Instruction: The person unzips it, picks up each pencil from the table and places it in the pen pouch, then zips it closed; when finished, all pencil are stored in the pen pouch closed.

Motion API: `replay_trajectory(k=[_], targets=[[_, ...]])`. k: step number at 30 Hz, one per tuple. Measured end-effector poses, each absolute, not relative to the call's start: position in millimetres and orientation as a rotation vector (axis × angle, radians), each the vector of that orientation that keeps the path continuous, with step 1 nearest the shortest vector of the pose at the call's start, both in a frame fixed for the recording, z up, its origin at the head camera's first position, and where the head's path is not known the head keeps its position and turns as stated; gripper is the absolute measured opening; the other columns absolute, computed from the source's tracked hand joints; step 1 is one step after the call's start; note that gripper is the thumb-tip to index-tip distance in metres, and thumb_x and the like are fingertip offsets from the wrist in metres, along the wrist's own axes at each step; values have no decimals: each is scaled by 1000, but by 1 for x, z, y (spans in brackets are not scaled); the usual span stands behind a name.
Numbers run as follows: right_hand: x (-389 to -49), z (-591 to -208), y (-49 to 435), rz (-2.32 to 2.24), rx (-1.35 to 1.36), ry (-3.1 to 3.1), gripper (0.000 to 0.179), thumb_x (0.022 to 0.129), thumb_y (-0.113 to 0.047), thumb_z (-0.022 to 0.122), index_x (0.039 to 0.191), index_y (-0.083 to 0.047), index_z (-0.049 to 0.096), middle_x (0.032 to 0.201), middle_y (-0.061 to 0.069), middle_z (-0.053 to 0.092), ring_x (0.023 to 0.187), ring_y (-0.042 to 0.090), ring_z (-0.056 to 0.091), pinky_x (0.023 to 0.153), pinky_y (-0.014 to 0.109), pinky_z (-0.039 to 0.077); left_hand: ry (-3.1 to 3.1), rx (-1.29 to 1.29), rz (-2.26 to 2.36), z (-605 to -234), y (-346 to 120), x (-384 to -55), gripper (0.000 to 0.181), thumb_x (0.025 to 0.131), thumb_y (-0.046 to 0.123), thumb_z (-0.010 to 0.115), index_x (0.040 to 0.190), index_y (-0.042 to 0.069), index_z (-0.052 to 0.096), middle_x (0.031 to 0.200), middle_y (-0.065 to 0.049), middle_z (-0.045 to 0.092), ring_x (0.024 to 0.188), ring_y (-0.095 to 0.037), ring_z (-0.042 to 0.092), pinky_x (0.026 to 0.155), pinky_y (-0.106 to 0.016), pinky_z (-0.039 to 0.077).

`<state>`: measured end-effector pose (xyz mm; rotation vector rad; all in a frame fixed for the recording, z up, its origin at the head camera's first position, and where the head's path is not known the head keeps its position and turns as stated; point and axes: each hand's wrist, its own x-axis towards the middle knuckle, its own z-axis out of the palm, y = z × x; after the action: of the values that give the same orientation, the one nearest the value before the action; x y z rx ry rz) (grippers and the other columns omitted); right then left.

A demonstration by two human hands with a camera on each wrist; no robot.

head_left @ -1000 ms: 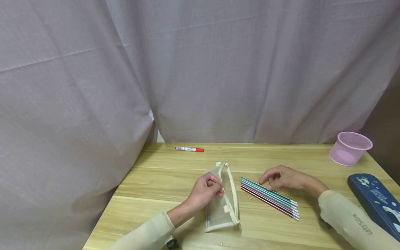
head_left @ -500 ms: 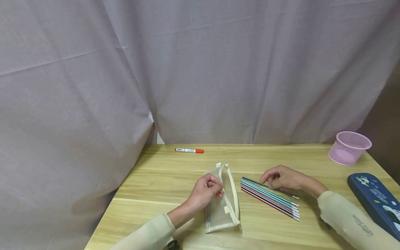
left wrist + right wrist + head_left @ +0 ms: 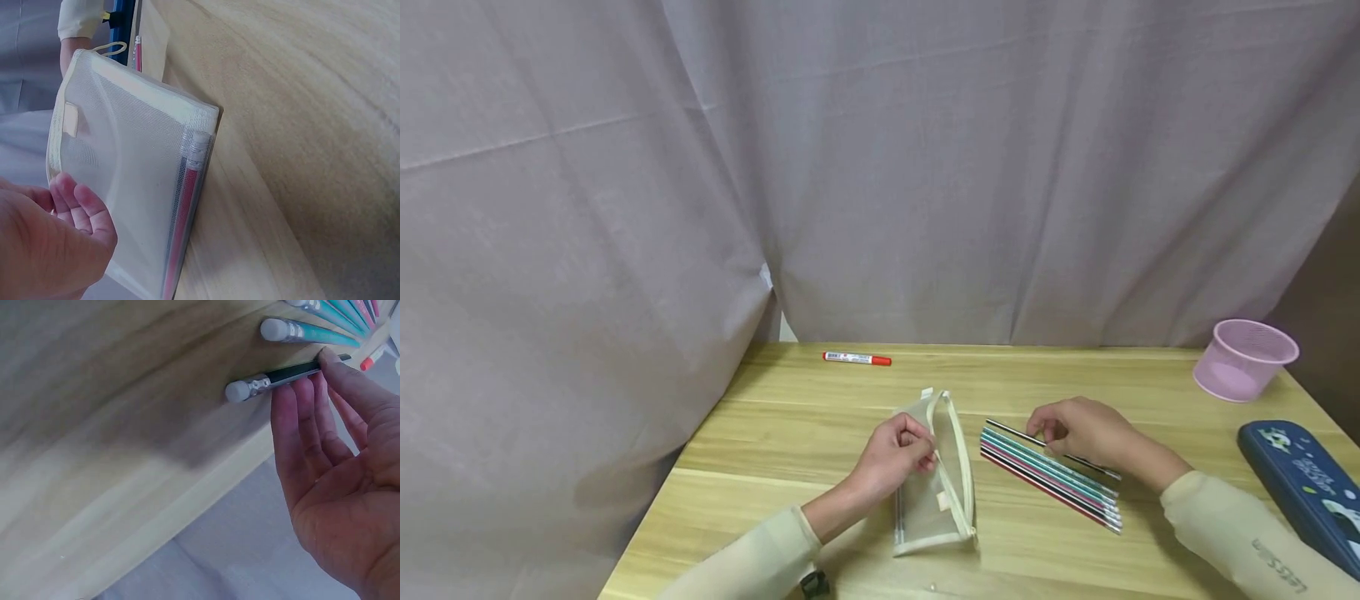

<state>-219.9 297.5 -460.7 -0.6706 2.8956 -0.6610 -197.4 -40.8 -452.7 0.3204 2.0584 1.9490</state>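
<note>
My left hand pinches the zip edge of a cream mesh pencil pouch, its mouth parted. In the left wrist view a pink pencil with a white eraser shows through the mesh along the pouch's bottom. My right hand holds a dark pencil between thumb and fingers, with its white eraser end toward the wrist camera. Beside it, a row of pencils in teal, pink, black and red lies slanted on the table, erasers at the near right end.
A red-capped marker lies near the table's back edge. At the right stand a pink mesh basket and, nearer, a dark blue pencil case with printed pictures. Grey curtain hangs behind the wooden table.
My right hand has drawn the dark pencil away from the row, toward the back right, so a gap now shows. The left hand and the pouch stay in place.
</note>
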Motion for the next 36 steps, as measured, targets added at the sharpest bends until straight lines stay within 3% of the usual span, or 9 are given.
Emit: replay_trajectory(k=[5,12,16,22,29,36], targets=[[-223,-460,297,-591,-806,2938,26,85,-5,81,102,-23,76,75,-19,63,69,-7,51,64,19,45,2056,322,1952,-450,-40,-197,9,92,-3,63,101,-1,62,79,-2,68,70,-9,67,67,-19,58],[-217,-452,287,-456,-816,3006,34,83,-3,75,115,-14,78,74,-18,60,65,-3,47,59,19,41,2048,328,1965,-448,-40,-196,9,93,-2,65,102,-2,62,81,-5,70,70,-9,67,68,-21,59],[-216,-441,276,-464,-810,3084,36,85,-6,76,116,-22,77,81,-16,65,69,-4,52,61,21,45,2046,321,1974,-448,-41,-196,8,94,-3,65,102,-1,62,82,-5,71,70,-9,67,68,-22,59],[-211,-421,258,-860,-825,3118,36,86,0,75,119,-15,70,93,-6,74,79,-2,64,68,25,57,2036,323,1977,-447,-40,-197,7,95,-3,65,99,2,62,80,-5,71,69,-9,67,68,-20,58],[-197,-408,229,-1707,-621,2582,35,94,5,69,126,1,55,99,16,73,82,12,74,58,41,66,2034,324,1972,-448,-39,-197,7,94,-3,65,100,1,62,81,-6,71,70,-9,67,68,-19,58],[-188,-418,204,-2089,-349,2202,37,102,-5,66,132,-2,45,106,-1,73,96,16,76,75,48,68,2047,333,1967,-449,-36,-197,9,94,-3,65,102,-2,62,85,-13,73,70,-10,67,69,-22,60]])
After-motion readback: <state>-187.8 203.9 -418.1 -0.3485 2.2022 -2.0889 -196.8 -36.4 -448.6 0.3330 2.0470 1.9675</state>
